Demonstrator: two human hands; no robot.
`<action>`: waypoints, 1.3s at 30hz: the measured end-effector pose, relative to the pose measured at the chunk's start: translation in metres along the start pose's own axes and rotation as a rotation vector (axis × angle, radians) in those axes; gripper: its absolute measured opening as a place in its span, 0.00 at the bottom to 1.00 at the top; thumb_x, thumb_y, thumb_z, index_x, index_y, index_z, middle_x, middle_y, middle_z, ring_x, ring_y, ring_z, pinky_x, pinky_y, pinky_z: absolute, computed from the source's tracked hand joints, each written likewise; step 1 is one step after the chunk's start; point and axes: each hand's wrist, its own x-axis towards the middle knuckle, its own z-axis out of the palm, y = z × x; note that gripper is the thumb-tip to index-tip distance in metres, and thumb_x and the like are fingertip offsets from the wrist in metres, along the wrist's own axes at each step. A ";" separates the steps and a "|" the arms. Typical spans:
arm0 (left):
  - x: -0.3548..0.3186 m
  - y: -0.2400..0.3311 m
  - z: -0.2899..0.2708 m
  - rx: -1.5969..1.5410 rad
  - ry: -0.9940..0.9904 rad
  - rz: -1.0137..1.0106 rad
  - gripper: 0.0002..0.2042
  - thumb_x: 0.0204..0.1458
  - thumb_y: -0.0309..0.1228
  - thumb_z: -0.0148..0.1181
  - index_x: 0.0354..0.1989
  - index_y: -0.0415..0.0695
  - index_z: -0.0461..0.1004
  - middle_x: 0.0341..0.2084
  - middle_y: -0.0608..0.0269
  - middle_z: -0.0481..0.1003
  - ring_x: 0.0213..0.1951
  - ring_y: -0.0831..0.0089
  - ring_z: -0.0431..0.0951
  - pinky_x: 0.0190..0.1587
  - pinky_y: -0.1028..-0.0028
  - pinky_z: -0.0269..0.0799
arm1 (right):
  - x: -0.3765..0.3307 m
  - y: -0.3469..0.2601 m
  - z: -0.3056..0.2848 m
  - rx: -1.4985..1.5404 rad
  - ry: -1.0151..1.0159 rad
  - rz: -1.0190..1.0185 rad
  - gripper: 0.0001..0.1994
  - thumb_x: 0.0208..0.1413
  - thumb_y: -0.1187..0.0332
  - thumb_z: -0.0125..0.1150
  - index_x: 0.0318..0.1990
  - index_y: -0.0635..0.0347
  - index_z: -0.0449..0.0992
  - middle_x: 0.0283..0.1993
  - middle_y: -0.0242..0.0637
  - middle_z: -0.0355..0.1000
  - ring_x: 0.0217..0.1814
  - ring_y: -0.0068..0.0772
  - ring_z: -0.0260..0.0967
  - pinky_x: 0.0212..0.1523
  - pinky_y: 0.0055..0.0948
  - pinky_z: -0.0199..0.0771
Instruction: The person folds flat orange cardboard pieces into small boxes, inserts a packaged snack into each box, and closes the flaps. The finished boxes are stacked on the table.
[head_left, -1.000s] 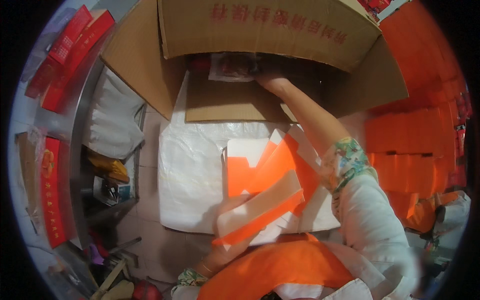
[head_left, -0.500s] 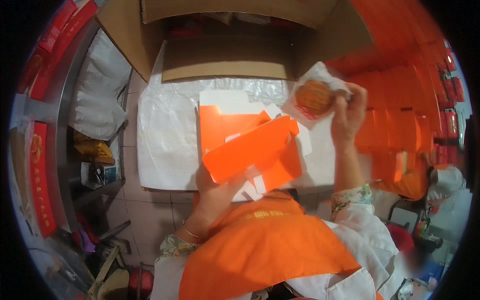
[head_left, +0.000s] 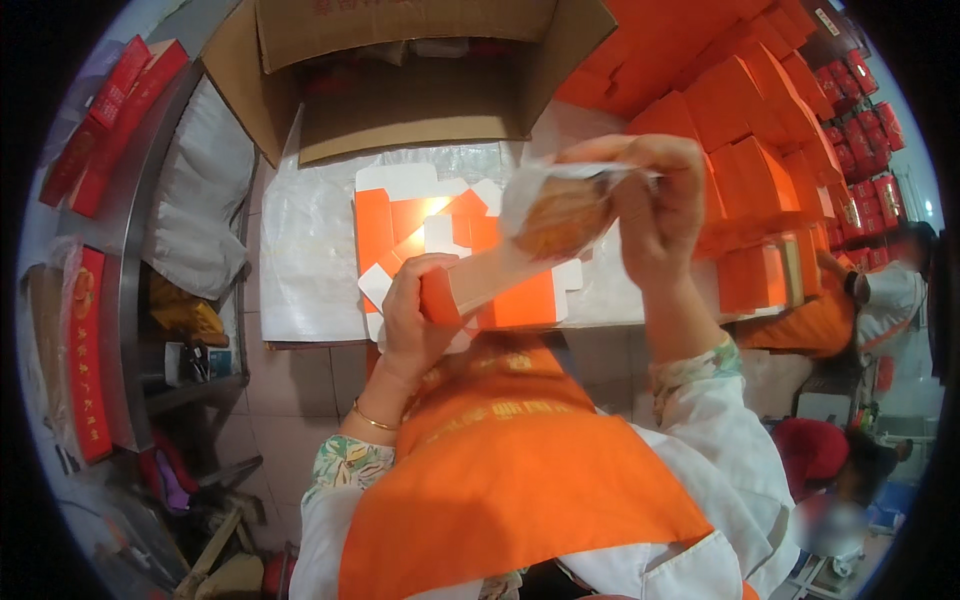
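My left hand (head_left: 412,318) grips one end of a small orange folding carton (head_left: 490,283), held raised in front of my chest with its open end toward the right. My right hand (head_left: 655,205) holds a round brown pastry in a clear wrapper (head_left: 560,212) right at the carton's open end. Below both hands lies a stack of flat orange and white carton blanks (head_left: 400,220) on a white plastic sheet (head_left: 310,240) that covers the table.
A large open cardboard box (head_left: 410,95) stands at the back of the table. Stacks of assembled orange cartons (head_left: 760,130) fill the right side. Red boxes (head_left: 85,350) sit on shelves at the left. Another person in orange (head_left: 850,300) works at the far right.
My right hand brought the wrapped pastry from the box down to the carton. My left hand lifted the carton off the blanks and turned it to an open tube.
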 end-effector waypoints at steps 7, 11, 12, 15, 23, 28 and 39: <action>0.003 -0.003 -0.002 -0.028 -0.044 -0.026 0.27 0.41 0.25 0.75 0.50 0.41 0.68 0.45 0.57 0.74 0.45 0.68 0.76 0.47 0.70 0.74 | 0.005 0.008 0.010 0.085 -0.144 0.067 0.07 0.62 0.83 0.44 0.46 0.64 0.61 0.47 0.50 0.75 0.48 0.35 0.77 0.46 0.29 0.79; 0.001 -0.015 0.002 -0.116 -0.024 -0.035 0.22 0.41 0.20 0.68 0.46 0.41 0.69 0.41 0.52 0.75 0.43 0.54 0.77 0.45 0.66 0.74 | 0.014 0.008 0.021 0.010 -0.284 0.140 0.06 0.60 0.82 0.49 0.44 0.64 0.66 0.42 0.45 0.78 0.44 0.31 0.78 0.40 0.27 0.77; 0.001 -0.017 0.001 -0.107 -0.032 -0.026 0.22 0.41 0.21 0.68 0.47 0.41 0.69 0.41 0.51 0.75 0.43 0.53 0.76 0.45 0.65 0.74 | 0.017 0.006 0.023 -0.089 -0.354 0.144 0.06 0.60 0.81 0.50 0.43 0.63 0.67 0.41 0.43 0.78 0.43 0.30 0.78 0.39 0.27 0.77; -0.001 -0.025 0.001 -0.106 -0.081 -0.028 0.22 0.41 0.21 0.68 0.48 0.41 0.69 0.42 0.50 0.74 0.44 0.51 0.75 0.46 0.63 0.73 | 0.025 0.009 0.030 -0.064 -0.344 0.142 0.05 0.58 0.81 0.54 0.41 0.63 0.69 0.40 0.41 0.79 0.41 0.29 0.78 0.37 0.25 0.75; 0.009 -0.023 -0.007 0.015 -0.083 0.211 0.25 0.36 0.18 0.66 0.48 0.42 0.69 0.43 0.55 0.74 0.46 0.53 0.75 0.49 0.62 0.72 | 0.048 0.010 0.018 0.144 -0.307 0.007 0.09 0.58 0.84 0.49 0.44 0.63 0.66 0.43 0.47 0.76 0.45 0.34 0.76 0.44 0.29 0.77; 0.009 -0.024 -0.007 0.021 -0.059 0.211 0.24 0.38 0.19 0.67 0.47 0.41 0.69 0.43 0.56 0.74 0.45 0.53 0.76 0.48 0.63 0.72 | 0.029 0.007 0.028 0.051 -0.406 0.058 0.09 0.56 0.83 0.53 0.42 0.61 0.67 0.42 0.47 0.76 0.45 0.36 0.73 0.46 0.31 0.74; 0.004 -0.026 0.001 -0.019 -0.014 -0.069 0.26 0.40 0.27 0.76 0.47 0.41 0.69 0.39 0.57 0.75 0.40 0.65 0.78 0.43 0.71 0.74 | -0.032 0.022 0.007 -0.070 -0.170 0.390 0.17 0.58 0.68 0.54 0.54 0.62 0.69 0.63 0.46 0.66 0.66 0.38 0.61 0.64 0.39 0.60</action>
